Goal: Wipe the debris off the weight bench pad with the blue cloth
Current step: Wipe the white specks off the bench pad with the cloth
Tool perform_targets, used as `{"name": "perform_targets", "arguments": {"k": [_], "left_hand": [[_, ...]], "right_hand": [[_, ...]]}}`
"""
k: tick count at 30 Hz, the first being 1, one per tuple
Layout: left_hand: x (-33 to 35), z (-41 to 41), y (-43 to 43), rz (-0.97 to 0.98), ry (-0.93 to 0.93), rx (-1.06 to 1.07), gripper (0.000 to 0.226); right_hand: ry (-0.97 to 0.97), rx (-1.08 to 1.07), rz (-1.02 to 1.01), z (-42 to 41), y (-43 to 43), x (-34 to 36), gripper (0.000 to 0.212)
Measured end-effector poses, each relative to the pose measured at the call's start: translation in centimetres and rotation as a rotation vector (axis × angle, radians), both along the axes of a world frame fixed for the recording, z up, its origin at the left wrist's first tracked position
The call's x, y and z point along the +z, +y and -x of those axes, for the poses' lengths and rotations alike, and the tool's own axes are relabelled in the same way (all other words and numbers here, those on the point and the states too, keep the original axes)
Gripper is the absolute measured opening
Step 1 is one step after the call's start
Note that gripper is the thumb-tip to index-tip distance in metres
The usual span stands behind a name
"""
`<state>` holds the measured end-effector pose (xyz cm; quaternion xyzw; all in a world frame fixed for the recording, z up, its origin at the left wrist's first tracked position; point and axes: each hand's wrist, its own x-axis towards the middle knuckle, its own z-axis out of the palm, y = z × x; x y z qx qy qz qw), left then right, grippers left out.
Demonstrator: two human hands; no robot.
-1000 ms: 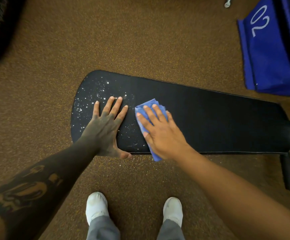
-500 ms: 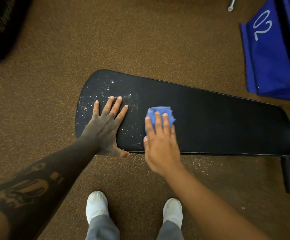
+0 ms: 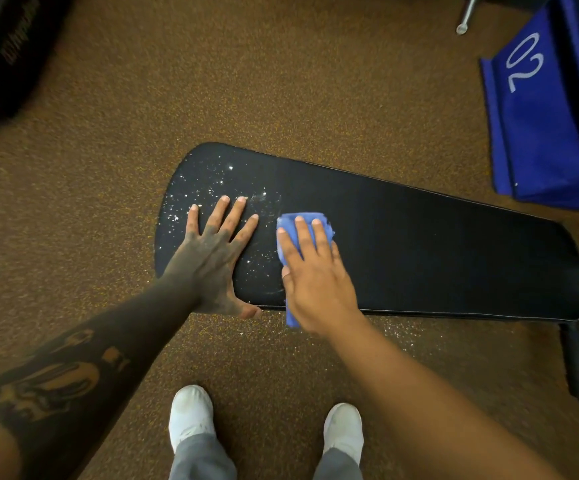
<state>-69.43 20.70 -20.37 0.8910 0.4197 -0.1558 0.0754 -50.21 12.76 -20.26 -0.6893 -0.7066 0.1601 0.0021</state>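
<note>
Right hand (image 3: 315,275) slid left, flat on folded blue cloth (image 3: 292,313); left hand (image 3: 212,251) spread on white-speckled pad (image 3: 419,244).

Your shot's warm and kinda dim, with soft even light and faint shadows. The white gritty specks (image 3: 212,192) glint on the matte black padded worktop (image 3: 419,244). The wide lens bows the edges, and the corners go dark and soft.

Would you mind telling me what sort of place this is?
Probably a gym: a black padded bench stands on a speckled rubber floor, with a blue box marked 02 nearby.
</note>
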Motion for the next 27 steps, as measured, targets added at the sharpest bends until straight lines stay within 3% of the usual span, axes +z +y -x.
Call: {"name": "perform_targets", "arguments": {"k": [4,10,16,21,27], "left_hand": [[-0.1,-0.1,-0.1,0.003,-0.009,0.016,0.155],[0.0,0.1,-0.3,0.019,-0.027,0.046,0.155],[-0.1,0.5,-0.2,0.018,-0.013,0.048,0.155],[-0.2,0.9,-0.2,0.025,-0.015,0.050,0.154],[-0.1,1.7,0.1,0.042,-0.026,0.053,0.154]], "right_hand": [[-0.036,-0.139,-0.022,1.0,3.1,-0.3,0.060],[-0.013,0.031,-0.023,2.1,1.3,0.0,0.060],[-0.042,-0.091,-0.053,2.7,5.6,-0.6,0.061],[-0.022,-0.007,-0.042,3.1,2.8,-0.3,0.060],[-0.025,-0.131,-0.055,2.5,9.4,-0.8,0.061]]}}
